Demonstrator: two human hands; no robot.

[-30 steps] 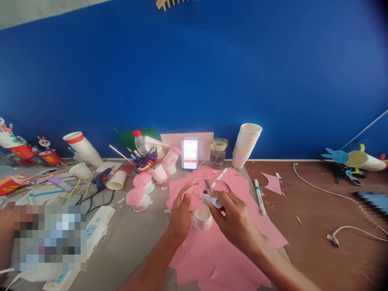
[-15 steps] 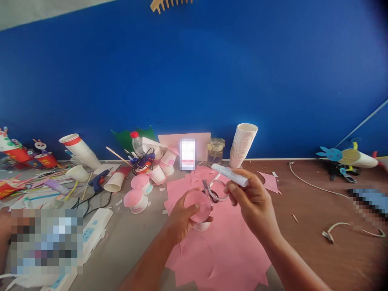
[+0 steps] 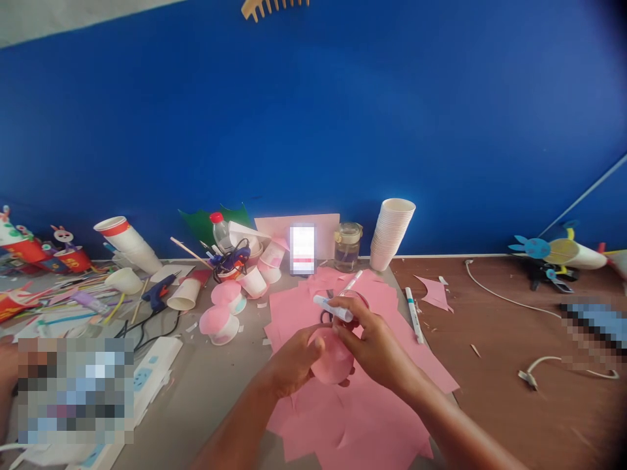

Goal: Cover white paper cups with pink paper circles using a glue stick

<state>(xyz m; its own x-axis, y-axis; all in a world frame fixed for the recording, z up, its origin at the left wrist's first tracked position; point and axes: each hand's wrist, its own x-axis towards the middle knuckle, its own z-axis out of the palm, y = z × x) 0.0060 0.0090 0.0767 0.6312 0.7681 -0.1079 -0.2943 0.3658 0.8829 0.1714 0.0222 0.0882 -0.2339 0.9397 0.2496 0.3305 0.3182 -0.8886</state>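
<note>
My left hand [image 3: 296, 359] is wrapped round a pink paper disc [image 3: 333, 359], its thumb lying on top. Earlier a bit of white cup showed below the disc; now that part is hidden. My right hand [image 3: 365, 329] grips a short translucent white tube [image 3: 337, 308], tilted, and its fingertips are at the upper right edge of the disc. Pink paper sheets [image 3: 372, 405] lie spread under both hands. Just beyond the fingers, the dark handles of scissors [image 3: 326, 316] show in part. A white marker [image 3: 414, 314] lies on the pink paper at the right.
Two pink-topped cups [image 3: 218, 323] stand at the left. Behind are a lit phone [image 3: 303, 249], a glass jar [image 3: 347, 247] and a tall stack of white paper cups [image 3: 392, 235]. Glue gun [image 3: 159, 292], power strip [image 3: 159, 359] and another person's blurred arm [image 3: 7, 365] are further left.
My right hand has moved left and down with the tube, bringing it to the pink disc. The disc has shifted slightly lower and right. The marker, hidden earlier, now shows.
</note>
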